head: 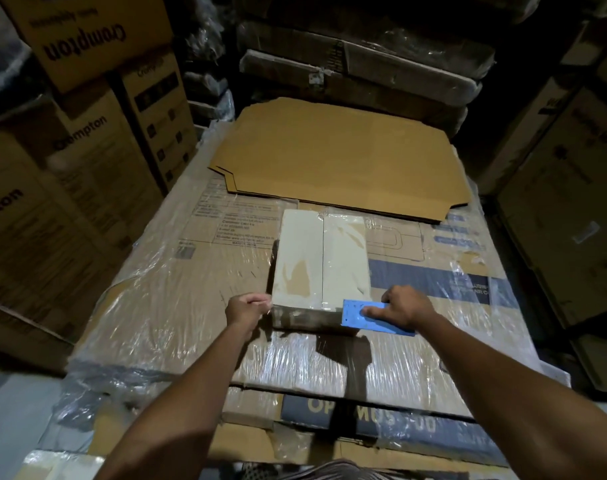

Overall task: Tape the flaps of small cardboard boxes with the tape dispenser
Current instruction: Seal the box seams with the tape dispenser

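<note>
Right hand (404, 306) grips blue tape dispenser (361, 315) at small box (321, 261).

The small cardboard box (321, 258) has a pale top under glossy clear tape. At 5 o'clock of it, the tape dispenser (355, 315) is matt blue plastic. At 12 o'clock lies a matt brown cardboard sheet (336, 154). Beneath, crinkled shiny plastic wrap (177, 299) covers printed cartons.

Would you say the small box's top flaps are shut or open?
Shut: the box's flaps lie flat, meeting along a centre seam, with glossy tape over them.
</note>
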Tool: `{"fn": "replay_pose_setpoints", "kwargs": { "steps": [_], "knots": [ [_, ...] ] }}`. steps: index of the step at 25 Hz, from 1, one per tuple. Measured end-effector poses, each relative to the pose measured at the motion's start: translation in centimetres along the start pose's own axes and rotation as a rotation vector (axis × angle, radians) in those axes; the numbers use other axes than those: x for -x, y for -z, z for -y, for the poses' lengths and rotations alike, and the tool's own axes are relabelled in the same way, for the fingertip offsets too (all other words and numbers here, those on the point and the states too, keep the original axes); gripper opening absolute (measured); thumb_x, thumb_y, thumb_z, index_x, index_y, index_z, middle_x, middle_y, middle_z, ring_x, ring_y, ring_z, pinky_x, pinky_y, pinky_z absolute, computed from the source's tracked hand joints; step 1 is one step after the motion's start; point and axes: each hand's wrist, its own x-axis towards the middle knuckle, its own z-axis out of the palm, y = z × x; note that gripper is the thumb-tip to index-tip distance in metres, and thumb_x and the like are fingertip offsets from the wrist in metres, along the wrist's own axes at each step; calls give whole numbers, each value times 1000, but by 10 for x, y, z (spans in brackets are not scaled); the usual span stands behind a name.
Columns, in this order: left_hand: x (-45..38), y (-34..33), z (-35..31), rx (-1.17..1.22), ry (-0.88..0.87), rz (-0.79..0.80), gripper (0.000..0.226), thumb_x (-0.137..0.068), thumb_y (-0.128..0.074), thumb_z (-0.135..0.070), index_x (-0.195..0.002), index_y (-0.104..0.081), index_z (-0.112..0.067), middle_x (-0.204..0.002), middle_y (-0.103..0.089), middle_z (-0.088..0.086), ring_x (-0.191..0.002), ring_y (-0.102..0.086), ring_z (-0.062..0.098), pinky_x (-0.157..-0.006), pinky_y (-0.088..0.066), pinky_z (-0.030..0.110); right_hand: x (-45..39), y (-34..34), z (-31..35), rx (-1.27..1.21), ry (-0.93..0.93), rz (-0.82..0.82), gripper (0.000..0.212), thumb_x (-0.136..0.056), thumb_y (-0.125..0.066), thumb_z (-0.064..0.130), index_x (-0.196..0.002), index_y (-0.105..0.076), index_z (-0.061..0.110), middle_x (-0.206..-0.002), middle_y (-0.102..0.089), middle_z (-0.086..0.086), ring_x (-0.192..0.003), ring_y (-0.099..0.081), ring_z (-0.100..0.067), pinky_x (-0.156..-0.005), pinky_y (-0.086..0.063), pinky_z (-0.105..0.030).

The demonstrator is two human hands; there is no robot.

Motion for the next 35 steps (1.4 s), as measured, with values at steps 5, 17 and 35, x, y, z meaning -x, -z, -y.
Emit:
{"fn": "replay_pose_setpoints", "kwargs": {
  "steps": [5,17,35],
  "knots": [
    [8,-8,7,12,-57,-93,22,-75,-76,6,-93,-76,-6,-83,-72,7,-77,-66,18,-84,-54,27,-1,-13,2,78,-41,-67,69,-71,-43,86,-71,-64,21,-62,-56,7,-63,-56,-14,-58,-41,-28],
    [18,-17,4,-41,-137,-183,17,-87,-68,-2,-101,-76,-7,-102,-73,8,-89,-61,16,-79,-44,20,-6,-22,13,128,-118,-67,71,-75,-44,83,-100,-68,22,-78,-61,5,-74,-59,-14,-63,-45,-27],
    [12,-49,16,-42,-117,-396,11,-79,-70,7,-78,-64,-3,-82,-70,20,-75,-66,32,-60,-40,25,-13,-23,14,103,-155,-7,74,-76,-44,83,-109,-66,21,-85,-59,5,-79,-57,-15,-68,-47,-29]
  ]
}}
